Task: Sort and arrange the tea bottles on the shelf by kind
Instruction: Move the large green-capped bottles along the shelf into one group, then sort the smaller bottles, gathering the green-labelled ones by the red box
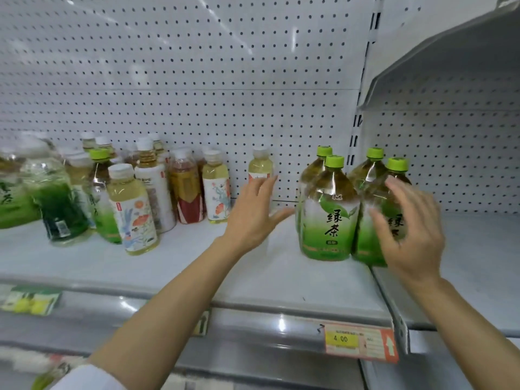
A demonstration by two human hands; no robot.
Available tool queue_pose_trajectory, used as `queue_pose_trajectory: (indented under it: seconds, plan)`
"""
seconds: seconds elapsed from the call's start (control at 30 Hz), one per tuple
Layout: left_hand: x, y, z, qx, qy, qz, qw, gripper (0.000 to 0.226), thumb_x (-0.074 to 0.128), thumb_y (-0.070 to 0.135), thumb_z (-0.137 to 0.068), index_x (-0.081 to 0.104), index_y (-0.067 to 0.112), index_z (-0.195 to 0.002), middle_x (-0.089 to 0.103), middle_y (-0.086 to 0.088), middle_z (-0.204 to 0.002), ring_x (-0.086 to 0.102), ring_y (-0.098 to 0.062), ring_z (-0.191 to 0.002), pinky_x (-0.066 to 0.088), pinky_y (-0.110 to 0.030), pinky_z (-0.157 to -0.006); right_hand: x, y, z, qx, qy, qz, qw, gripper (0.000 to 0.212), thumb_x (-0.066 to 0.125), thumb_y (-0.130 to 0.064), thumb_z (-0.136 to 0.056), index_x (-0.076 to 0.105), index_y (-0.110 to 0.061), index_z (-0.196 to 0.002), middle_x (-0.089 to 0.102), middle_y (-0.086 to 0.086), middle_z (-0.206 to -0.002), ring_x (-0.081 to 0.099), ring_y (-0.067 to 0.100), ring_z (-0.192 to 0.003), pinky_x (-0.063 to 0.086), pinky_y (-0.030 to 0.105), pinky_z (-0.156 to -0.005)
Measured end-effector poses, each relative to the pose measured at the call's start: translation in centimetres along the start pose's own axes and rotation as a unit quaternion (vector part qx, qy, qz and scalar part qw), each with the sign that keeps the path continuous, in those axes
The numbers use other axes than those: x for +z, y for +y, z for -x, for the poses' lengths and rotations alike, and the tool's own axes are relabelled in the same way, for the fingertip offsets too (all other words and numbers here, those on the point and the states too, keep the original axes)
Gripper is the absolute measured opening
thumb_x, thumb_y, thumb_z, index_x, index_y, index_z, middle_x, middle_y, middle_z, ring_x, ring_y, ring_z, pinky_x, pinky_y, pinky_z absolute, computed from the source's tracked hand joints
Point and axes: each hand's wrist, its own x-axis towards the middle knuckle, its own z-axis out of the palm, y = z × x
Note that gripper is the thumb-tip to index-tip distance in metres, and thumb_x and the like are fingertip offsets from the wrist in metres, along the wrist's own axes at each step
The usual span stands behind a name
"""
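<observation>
With both my hands, left and right, spread and holding nothing, I'd grip the full, probably heavy, slick green tea bottles at the shelf's right end around their waists.

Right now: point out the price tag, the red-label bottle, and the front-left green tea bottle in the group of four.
price tag (341, 338): head view, on its yellow panel.
red-label bottle (188, 204): head view, on its red label.
front-left green tea bottle (330, 223): head view, on its label.

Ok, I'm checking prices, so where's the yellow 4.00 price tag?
In the head view the price tag sits on the shelf's front rail, lower right, below the group of green-capped green tea bottles and left of the right hand's forearm.
</observation>
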Motion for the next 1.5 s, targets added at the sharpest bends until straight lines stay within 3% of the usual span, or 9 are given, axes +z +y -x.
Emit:
queue_pose_trajectory:
  seconds: [0.2, 0.43, 0.53, 0.63, 0.8, 0.9, 1.03, 1.23, 1.5]
  plan:
    - [-4.7, -8.1, -5.4, -0.149, 0.083, -0.104, 0.980, 0.088, 0.070, 0.032, -0.090, 0.018, 0.001, -0.154, 0.025, -0.022, -0.156, 0.023, -0.039, -0.143, 0.029, -0.045, -0.117, 7.6, -7.8, -1.7, -0.116, -0.094, -0.065, 0.987, 0.034, 0.065, -0.016, -0.092, 0.066, 0.002, -0.121, 0.068, 0.013, -0.121, 0.062, 0.026, -0.113, 0.047, 0.040, -0.104]
    - [-9.4, -10.0, -14.1, -0.138, -0.160, -0.184, 0.960, 0.046, 0.067, 0.027, -0.091, 0.059, 0.002, -0.127, 0.064, -0.012, -0.125, 0.059, -0.029, -0.113, 0.048, -0.034, -0.090, 17.6, -11.0, -4.8, 0.179, -0.306, -0.064, 0.933, 0.070, 0.066, -0.020, -0.092, 0.030, -0.012, -0.151, 0.039, 0.007, -0.151, 0.035, 0.022, -0.138, 0.029, 0.032, -0.110]
    - [-10.1, -10.4, -14.5, -0.087, -0.176, -0.210, 0.958, 0.044, 0.071, 0.032, -0.088, 0.064, 0.000, -0.118, 0.066, -0.010, -0.107, 0.059, -0.026, -0.098, 0.052, -0.034, -0.084, 21.3, -9.8, -6.2, 0.284, -0.308, -0.056, 0.906, 0.080, 0.073, -0.017, -0.086, 0.026, -0.011, -0.151, 0.036, 0.010, -0.152, 0.033, 0.027, -0.141, 0.029, 0.038, -0.113]
    - [-10.5, -10.6, -14.1, -0.069, -0.194, -0.199, 0.958, 0.034, 0.071, 0.036, -0.088, 0.057, 0.006, -0.084, 0.057, -0.005, -0.080, 0.059, -0.028, -0.091, 0.044, -0.033, -0.070, 23.9, -8.5, -6.7, 0.364, -0.310, -0.074, 0.875, 0.082, 0.078, -0.022, -0.082, 0.029, -0.010, -0.147, 0.039, 0.012, -0.148, 0.037, 0.029, -0.138, 0.034, 0.041, -0.108]
    - [-11.2, -10.1, -13.5, -0.043, -0.199, -0.203, 0.958, 0.046, 0.070, 0.040, -0.089, 0.045, 0.010, -0.064, 0.048, -0.002, -0.063, 0.046, -0.016, -0.059, 0.033, -0.027, -0.050, 26.6, -7.5, -6.9, 0.411, -0.279, -0.102, 0.862, 0.087, 0.089, -0.034, -0.063, 0.041, -0.020, -0.135, 0.048, 0.004, -0.126, 0.054, 0.020, -0.111, 0.047, 0.038, -0.097]
    - [-11.6, -10.4, -13.1, -0.046, -0.227, -0.169, 0.958, 0.044, 0.073, 0.044, -0.085, 0.053, 0.006, -0.079, 0.056, -0.004, -0.076, 0.052, -0.018, -0.065, 0.036, -0.026, -0.050, 27.1, -7.4, -7.0, 0.414, -0.258, -0.093, 0.868, 0.085, 0.090, -0.037, -0.059, 0.044, -0.021, -0.128, 0.059, 0.002, -0.119, 0.060, 0.021, -0.105, 0.053, 0.043, -0.090]
    - [-11.5, -10.9, -12.1, -0.111, -0.297, -0.047, 0.947, 0.062, 0.078, 0.025, -0.085, 0.040, 0.007, -0.131, 0.053, -0.010, -0.124, 0.070, -0.031, -0.089, 0.061, -0.037, -0.068, 25.8, -8.7, -7.4, 0.417, -0.253, -0.069, 0.870, 0.077, 0.088, -0.029, -0.066, 0.044, -0.014, -0.128, 0.060, 0.002, -0.116, 0.059, 0.020, -0.100, 0.051, 0.035, -0.082]
    - [-11.5, -10.1, -11.0, -0.098, -0.266, 0.034, 0.958, 0.062, 0.075, 0.028, -0.088, 0.045, 0.006, -0.137, 0.052, -0.010, -0.134, 0.070, -0.032, -0.092, 0.063, -0.040, -0.071, 21.4, -10.2, -6.2, 0.434, -0.252, -0.068, 0.862, 0.074, 0.084, -0.014, -0.070, 0.044, -0.015, -0.132, 0.057, -0.001, -0.107, 0.058, 0.019, -0.098, 0.049, 0.031, -0.079]
    - [-10.9, -6.4, -8.8, -0.045, -0.274, 0.081, 0.957, 0.056, 0.078, 0.028, -0.085, 0.049, 0.011, -0.130, 0.058, -0.008, -0.121, 0.066, -0.026, -0.096, 0.063, -0.037, -0.070, 17.1, -12.4, -5.2, 0.404, -0.250, -0.099, 0.874, 0.070, 0.078, -0.016, -0.081, 0.044, -0.015, -0.142, 0.059, 0.006, -0.133, 0.056, 0.025, -0.122, 0.047, 0.040, -0.100]
